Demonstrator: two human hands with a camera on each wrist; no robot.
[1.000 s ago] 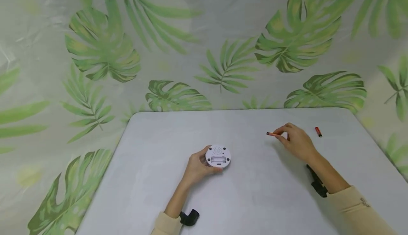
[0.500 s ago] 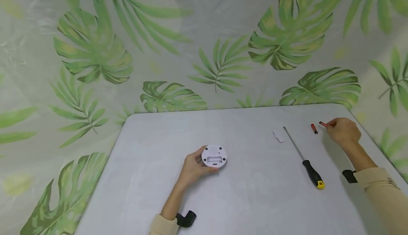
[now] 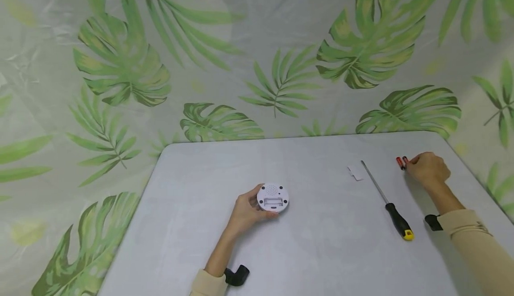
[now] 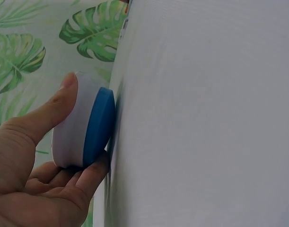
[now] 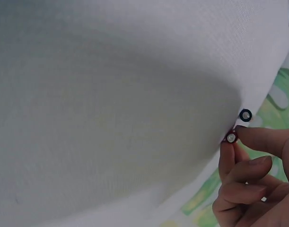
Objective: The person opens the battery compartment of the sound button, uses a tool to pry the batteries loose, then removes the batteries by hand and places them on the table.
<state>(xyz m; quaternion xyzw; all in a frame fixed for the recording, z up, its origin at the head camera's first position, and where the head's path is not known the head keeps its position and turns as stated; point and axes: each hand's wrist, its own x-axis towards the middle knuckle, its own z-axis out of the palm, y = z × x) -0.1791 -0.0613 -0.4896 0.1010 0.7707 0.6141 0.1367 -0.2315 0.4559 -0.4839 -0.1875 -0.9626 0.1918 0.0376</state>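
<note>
My left hand grips a round white device by its edge, its underside with a bare battery compartment facing up. In the left wrist view the device has a white body and a blue part close to the table. At the far right, my right hand pinches a small red and black battery between thumb and finger, down at the table. Just left of it lies a second battery, nearly parallel. The right wrist view shows the ends of both, the pinched battery and the other battery.
A screwdriver with a black and yellow handle lies on the white table, left of my right arm. Near its tip is a small white piece, perhaps a cover. Behind the table hangs a leaf-patterned cloth.
My right hand has carried the pinched battery rightward from mid-table and down beside the other battery. The screwdriver and white piece have come into view. The left hand keeps holding the device.
</note>
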